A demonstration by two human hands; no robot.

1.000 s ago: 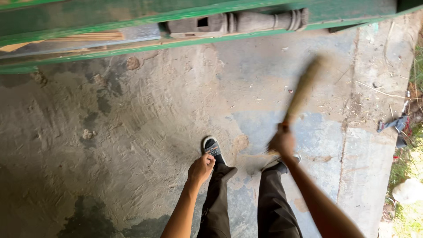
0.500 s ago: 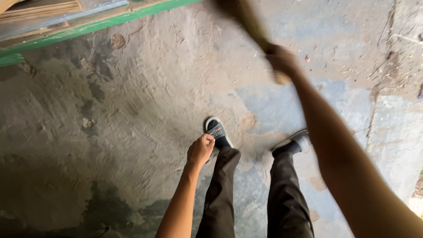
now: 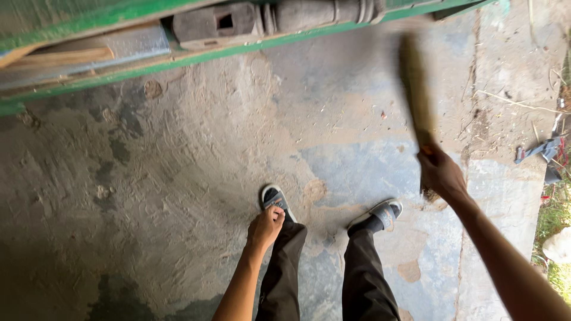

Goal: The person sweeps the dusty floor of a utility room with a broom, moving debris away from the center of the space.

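My right hand (image 3: 441, 173) grips the lower end of a wooden stick (image 3: 416, 95) that points up toward the green frame and is blurred by motion. My left hand (image 3: 266, 227) rests curled against my left knee, holding nothing. Below are my two legs in dark trousers, with a grey sandal (image 3: 275, 197) on the left foot and another grey sandal (image 3: 380, 214) on the right.
A green-painted frame (image 3: 250, 50) runs across the top, carrying a dark turned wooden piece (image 3: 273, 18) and pale planks (image 3: 65, 56). The concrete floor (image 3: 166, 166) is dusty and patched. Scraps, a grey cloth (image 3: 538, 151) and grass lie along the right edge.
The stick has swung from the upper middle over to the right, and my right hand has dropped lower. The view has tilted up, showing more of the green frame. My left hand stays on the knee.
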